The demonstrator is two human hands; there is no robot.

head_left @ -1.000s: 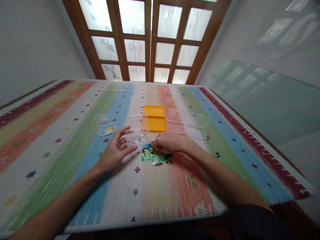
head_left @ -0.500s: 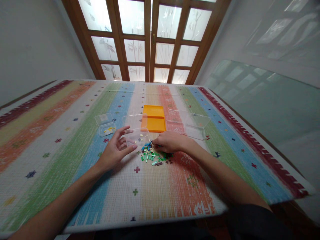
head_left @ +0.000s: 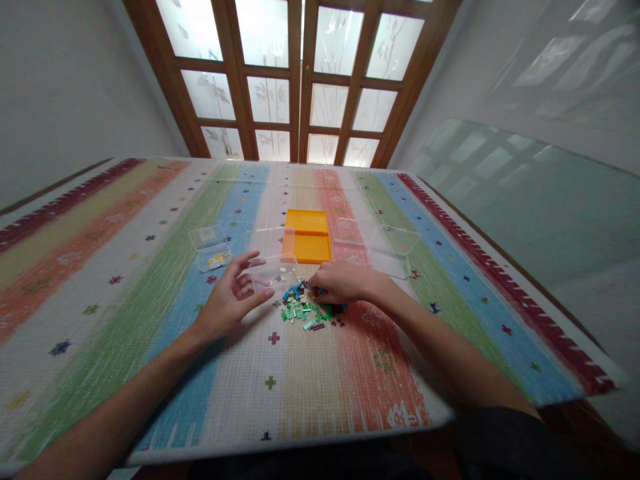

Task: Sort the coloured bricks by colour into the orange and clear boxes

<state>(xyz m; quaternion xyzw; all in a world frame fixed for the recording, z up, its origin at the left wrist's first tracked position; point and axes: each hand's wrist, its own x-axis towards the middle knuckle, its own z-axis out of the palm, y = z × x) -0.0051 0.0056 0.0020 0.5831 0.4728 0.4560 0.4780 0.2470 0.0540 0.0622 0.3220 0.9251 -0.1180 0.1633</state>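
Note:
A pile of small green, blue and cream bricks lies on the striped cloth. Over its right side is my right hand, fingers closed and pointing down into the bricks; what they pinch is too small to make out. A clear open box with a few pale pieces in it stands just left of the pile. My left hand is around the left side of that box, thumb at its near edge and fingers curled behind, gripping it.
An orange open case stands behind the pile. Two clear open boxes are to its right. At the left, another clear box holds yellow pieces. Glazed doors stand beyond the table.
My right hand has shifted very slightly to the right over the pile. My left hand stays at the clear box.

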